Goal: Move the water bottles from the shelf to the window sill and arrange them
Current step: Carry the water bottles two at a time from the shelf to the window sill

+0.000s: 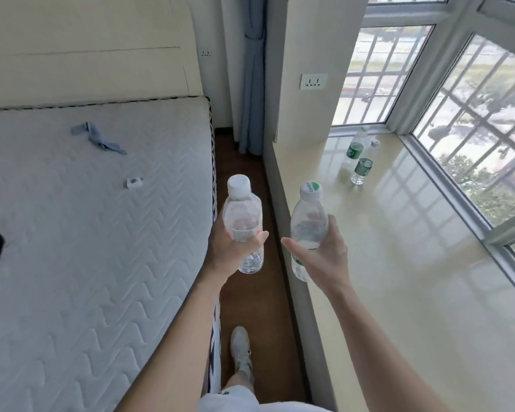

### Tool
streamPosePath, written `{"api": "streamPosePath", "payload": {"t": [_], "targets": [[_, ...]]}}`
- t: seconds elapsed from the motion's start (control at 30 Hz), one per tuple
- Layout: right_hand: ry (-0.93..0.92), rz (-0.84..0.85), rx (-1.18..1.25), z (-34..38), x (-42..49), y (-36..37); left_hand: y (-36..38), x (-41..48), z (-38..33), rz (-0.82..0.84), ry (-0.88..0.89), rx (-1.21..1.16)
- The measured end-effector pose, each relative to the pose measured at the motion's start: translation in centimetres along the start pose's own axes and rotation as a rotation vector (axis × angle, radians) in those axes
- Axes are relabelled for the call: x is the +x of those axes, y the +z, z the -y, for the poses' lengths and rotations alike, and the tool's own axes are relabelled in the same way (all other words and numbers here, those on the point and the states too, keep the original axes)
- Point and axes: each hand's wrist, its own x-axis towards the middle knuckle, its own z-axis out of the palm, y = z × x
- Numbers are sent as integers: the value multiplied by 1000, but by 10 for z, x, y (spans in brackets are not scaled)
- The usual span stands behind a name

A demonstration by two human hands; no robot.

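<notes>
The fingers [220, 233] of your left hand [232, 248] are wrapped around the middle of a clear plastic water bottle with a plain white cap [243, 215], and the thumb closes on its near side. The fingers [333, 226] of your right hand [324, 251] grasp a clear plastic water bottle with a white and green cap [308, 221] from behind, and the thumb lies stretched across its lower front. Both bottles are almost upright. The left one is over the brown wooden floor [250, 298], and the right one is over the inner edge of the glossy cream window sill [399, 278].

Far along this sill, near the corner of the white-framed window with a grille [473, 129], two bottles stand upright close together: the nearer green-labelled bottle [363, 168] and the farther green-labelled bottle [356, 147].

At your left is a white quilted mattress [87, 233]. On it lie a crumpled blue cloth [97, 139] and a small white object [134, 182]. A blue-grey curtain [252, 84] hangs in the corner, and a white wall socket [313, 81] sits on the cream wall beside the window. Your white shoe [241, 346] is on the floor.

The cap in your right hand has green letters, but they are too small to read surely. The left bottle has a pale label under your fingers, and its print is not readable.
</notes>
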Motion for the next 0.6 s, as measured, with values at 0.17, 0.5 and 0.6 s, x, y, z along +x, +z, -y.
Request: {"api": "streamPosePath", "payload": {"t": [0.17, 0.5, 0.6], "targets": [[-9, -26, -6, 22, 89, 45, -26, 99, 1, 33, 12, -9], [0, -104, 14, 42, 229, 104, -49, 257, 10, 80, 65, -2], [12, -130, 14, 37, 260, 112, -44, 294, 14, 118, 60, -17]]}}
